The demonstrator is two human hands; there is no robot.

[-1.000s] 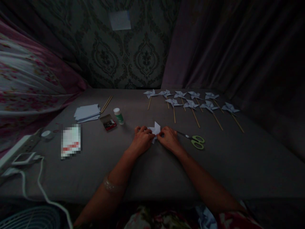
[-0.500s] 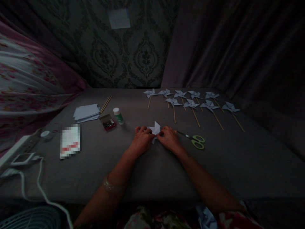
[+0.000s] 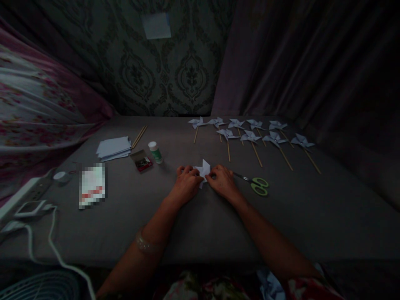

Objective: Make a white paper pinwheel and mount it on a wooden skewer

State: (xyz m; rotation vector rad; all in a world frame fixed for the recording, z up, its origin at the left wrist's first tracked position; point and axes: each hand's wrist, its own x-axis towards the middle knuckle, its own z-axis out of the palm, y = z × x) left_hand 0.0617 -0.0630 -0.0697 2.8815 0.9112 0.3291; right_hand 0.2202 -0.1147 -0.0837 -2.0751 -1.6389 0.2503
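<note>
A small white paper pinwheel [image 3: 204, 170] lies at the middle of the table, between my hands, with one pointed blade standing up. My left hand [image 3: 188, 180] is closed on its left side, fingers bent over the paper and partly covering it. At its right edge, my right hand [image 3: 221, 180] has thumb and fingers pinched together; the fingertips touch the paper or lie right beside it. What the right fingers hold, if anything, is too small and dark to make out. Green-handled scissors [image 3: 258, 186] lie just right of my right hand, their blade tips hidden behind it.
Several pinwheels on sticks [image 3: 250, 136] lie in rows at the back right. Left of centre are a glue stick [image 3: 155, 152], an open small box [image 3: 142, 161], wooden sticks [image 3: 139, 136] and a paper stack [image 3: 114, 148]. A power strip [image 3: 36, 191] with white cables lies at the left edge.
My right fingers have shifted very slightly at the paper's right edge. My left hand and the pinwheel stay in place.
</note>
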